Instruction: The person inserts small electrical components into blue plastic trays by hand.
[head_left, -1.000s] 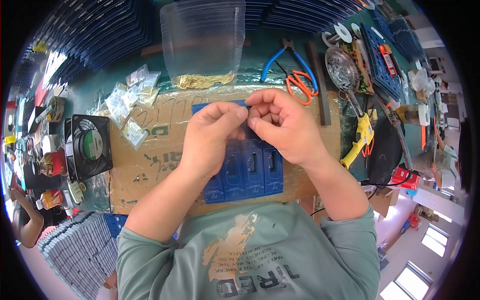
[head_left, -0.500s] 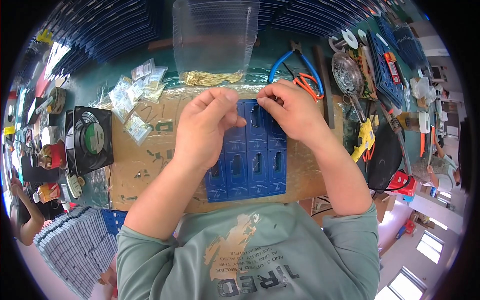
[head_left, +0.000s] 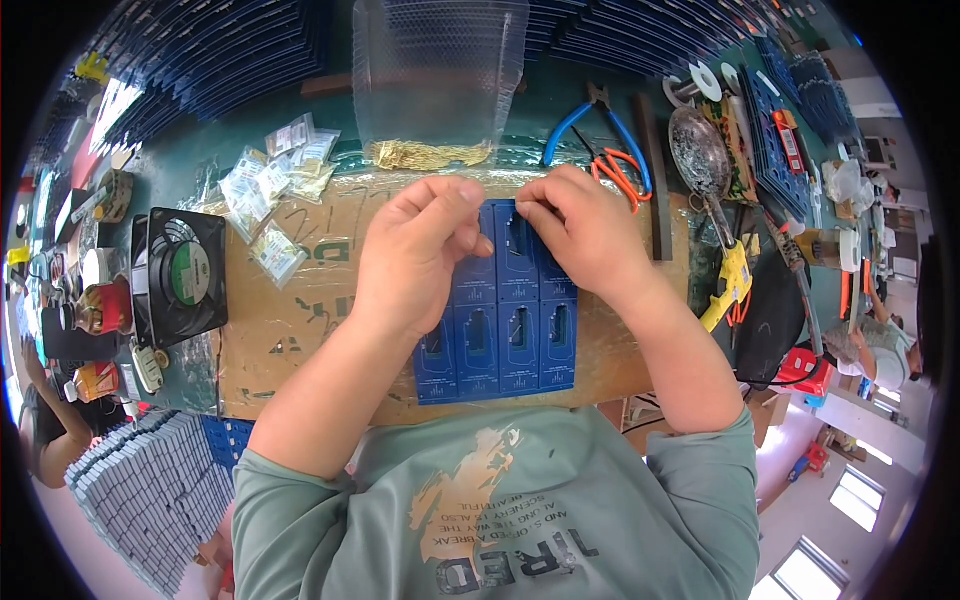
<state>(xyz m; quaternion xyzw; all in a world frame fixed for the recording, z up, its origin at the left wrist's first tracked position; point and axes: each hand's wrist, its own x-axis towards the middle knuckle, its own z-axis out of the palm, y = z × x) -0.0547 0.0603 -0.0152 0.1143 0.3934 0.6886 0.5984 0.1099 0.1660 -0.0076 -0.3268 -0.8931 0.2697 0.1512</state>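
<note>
A blue panel of several circuit boards with slots (head_left: pixel 497 345) lies flat on the cardboard in front of me. My right hand (head_left: pixel 588 225) rests over the panel's far right part, thumb and fingertips pinched at its far edge. Whatever is between them is too small to make out. My left hand (head_left: pixel 418 250) is curled above the panel's far left part, thumb pressed to the forefinger; its contents are also unclear. Just beyond both hands, a bundle of thin gold-coloured pins (head_left: pixel 430 155) lies at the near end of a clear plastic tray (head_left: pixel 440 80).
Blue-handled pliers (head_left: pixel 564 135), orange-handled cutters (head_left: pixel 622 182) and a metal ladle (head_left: pixel 700 150) lie right of the tray. A yellow-handled tool (head_left: pixel 733 283) is nearer. On the left are small plastic bags (head_left: pixel 265 185) and a black fan (head_left: pixel 185 270). Blue boards (head_left: pixel 210 60) stand in rows behind.
The panel and bench have shifted slightly right and down in the picture. My right hand has tilted a little, fingertips still at the panel's far edge. My left hand keeps its curled pose.
</note>
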